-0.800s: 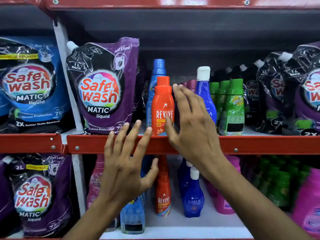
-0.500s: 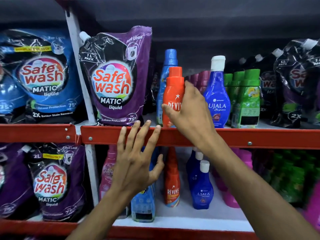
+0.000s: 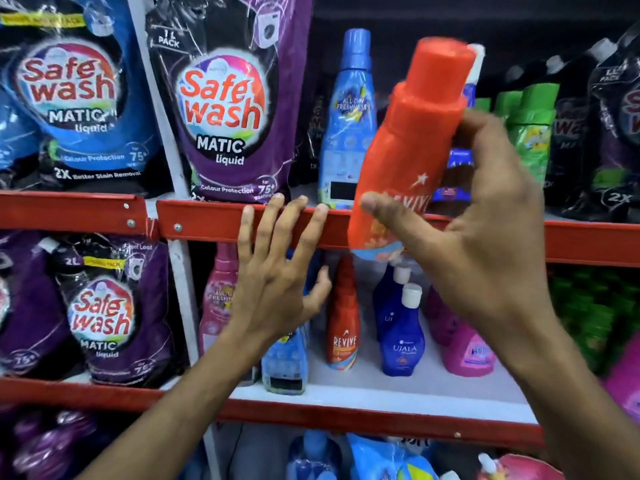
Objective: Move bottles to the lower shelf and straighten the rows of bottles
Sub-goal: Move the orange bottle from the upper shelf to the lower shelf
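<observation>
Item 1: my right hand (image 3: 485,244), nearest, wrapped around the orange Revive bottle (image 3: 412,147), thumb across the label, fingers behind the shoulder. The bottle tilts, cap leaning right, its base in front of the red upper shelf edge (image 3: 214,220).

Item 2: my left hand (image 3: 277,282), left of the held bottle, fingers spread wide, fingertips on that red edge, holding nothing.

Item 3: lower shelf (image 3: 398,389), below my right hand: a second Revive bottle (image 3: 343,327) upright, a blue Ujala bottle (image 3: 403,337) just right of it, a pink bottle (image 3: 467,348) beyond.

Item 4: upper shelf, behind my left fingertips: a purple Safewash pouch (image 3: 221,105); a blue fabric-freshener bottle (image 3: 349,116) stands left of the held bottle. Green bottles (image 3: 530,129) are past my right hand.
</observation>
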Demonstrator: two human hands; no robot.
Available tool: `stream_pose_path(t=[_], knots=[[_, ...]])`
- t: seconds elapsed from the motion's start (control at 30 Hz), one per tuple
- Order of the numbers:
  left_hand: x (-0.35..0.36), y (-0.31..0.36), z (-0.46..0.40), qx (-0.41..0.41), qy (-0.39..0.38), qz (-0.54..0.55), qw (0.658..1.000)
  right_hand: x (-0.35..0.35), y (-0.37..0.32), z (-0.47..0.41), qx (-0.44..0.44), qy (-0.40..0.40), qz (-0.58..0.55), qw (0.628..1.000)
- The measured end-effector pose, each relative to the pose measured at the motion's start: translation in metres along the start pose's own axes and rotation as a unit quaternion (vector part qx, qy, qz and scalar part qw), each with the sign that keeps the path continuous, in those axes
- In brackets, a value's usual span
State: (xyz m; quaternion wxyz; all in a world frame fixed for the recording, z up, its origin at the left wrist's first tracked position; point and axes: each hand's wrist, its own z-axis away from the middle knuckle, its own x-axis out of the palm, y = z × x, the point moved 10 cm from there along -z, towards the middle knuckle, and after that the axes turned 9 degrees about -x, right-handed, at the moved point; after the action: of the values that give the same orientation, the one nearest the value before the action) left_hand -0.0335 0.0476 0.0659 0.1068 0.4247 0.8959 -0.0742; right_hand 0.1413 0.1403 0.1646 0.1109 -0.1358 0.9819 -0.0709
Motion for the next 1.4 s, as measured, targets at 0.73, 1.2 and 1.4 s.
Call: stream_pose_path(t=[0.73, 1.2, 1.4], knots=[[-0.011, 0.006, -0.005, -0.056, 0.006, 0.001, 0.998, 0.148, 0.156, 0.236, 0.26, -0.229, -0.027, 0.938], [-0.01, 0.005, -0.006, -0.065, -0.019, 0.015, 0.998, 0.106, 0.118, 0.19, 0.159, -0.169, 0.056, 0.971], [-0.013, 0.01, -0.001, -0.113, -0.025, -0.006, 0.993, 0.024, 0.041, 0.092, -0.075, 0.056, 0.169, 0.981]])
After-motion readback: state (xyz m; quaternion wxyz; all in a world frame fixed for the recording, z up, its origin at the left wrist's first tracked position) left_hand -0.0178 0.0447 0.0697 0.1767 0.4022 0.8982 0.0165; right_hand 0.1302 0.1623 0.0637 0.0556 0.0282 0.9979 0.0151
